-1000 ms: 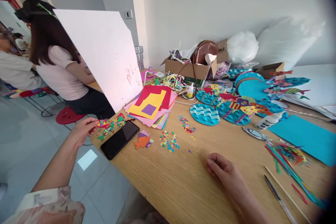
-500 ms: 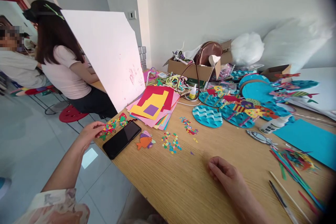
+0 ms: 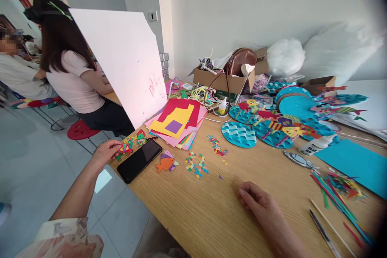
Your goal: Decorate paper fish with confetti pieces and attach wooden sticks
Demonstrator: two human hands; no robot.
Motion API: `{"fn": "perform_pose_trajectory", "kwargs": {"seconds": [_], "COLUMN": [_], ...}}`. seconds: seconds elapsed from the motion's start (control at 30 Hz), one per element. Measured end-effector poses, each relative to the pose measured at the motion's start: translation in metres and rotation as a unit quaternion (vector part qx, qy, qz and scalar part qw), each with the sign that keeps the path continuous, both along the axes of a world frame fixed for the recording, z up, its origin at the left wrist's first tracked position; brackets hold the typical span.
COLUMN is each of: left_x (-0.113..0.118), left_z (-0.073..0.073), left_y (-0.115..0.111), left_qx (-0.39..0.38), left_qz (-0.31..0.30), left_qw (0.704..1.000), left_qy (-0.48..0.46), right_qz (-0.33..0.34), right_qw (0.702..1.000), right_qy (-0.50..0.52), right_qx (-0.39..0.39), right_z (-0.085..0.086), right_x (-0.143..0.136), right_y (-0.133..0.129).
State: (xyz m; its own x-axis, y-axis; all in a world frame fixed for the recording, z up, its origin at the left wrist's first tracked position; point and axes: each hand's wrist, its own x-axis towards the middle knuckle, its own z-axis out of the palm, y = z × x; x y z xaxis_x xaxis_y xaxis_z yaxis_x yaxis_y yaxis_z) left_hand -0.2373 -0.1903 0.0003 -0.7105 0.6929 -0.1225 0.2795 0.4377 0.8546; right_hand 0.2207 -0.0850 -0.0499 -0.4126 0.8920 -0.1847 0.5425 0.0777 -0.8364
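Observation:
My left hand (image 3: 105, 153) is at the table's left edge, its fingers pinched on a small decorated paper fish (image 3: 125, 146) in red, yellow and green. Another patterned fish (image 3: 141, 138) lies close by, and a black phone (image 3: 139, 162) is beside them. To the phone's right lie an orange paper fish (image 3: 166, 164) and a purple one, overlapping. My right hand (image 3: 256, 199) rests on the bare wood with its fingers curled in and thumb against them; nothing shows in it. Loose round paper dots (image 3: 197, 164) and small coloured scraps (image 3: 216, 145) lie between my hands.
Stacked coloured paper (image 3: 193, 119) sits behind the phone, near an upright white board (image 3: 121, 60). Blue decorated discs (image 3: 238, 134), a glue bottle (image 3: 316, 144), a pen (image 3: 323, 229) and paper strips (image 3: 341, 201) lie to the right. A person (image 3: 72, 72) sits beyond the board.
Both hands hold nearly the same places. The fish at my left fingers shows slightly more of its red body, and the view has shifted a little.

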Motion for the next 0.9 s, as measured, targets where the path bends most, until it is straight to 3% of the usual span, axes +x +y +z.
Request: {"fn": "perform_pose_trajectory", "kwargs": {"seconds": [0.9], "left_x": [-0.014], "left_z": [-0.016], "left_y": [-0.001], "left_qx": [-0.046], "left_qz": [-0.003], "left_qw": [0.996], "left_qy": [0.077], "right_qz": [0.006], "right_qw": [1.000], "right_qy": [0.011], "right_qx": [0.009], "right_z": [-0.005], "right_x": [0.002], "right_y": [0.001]}}
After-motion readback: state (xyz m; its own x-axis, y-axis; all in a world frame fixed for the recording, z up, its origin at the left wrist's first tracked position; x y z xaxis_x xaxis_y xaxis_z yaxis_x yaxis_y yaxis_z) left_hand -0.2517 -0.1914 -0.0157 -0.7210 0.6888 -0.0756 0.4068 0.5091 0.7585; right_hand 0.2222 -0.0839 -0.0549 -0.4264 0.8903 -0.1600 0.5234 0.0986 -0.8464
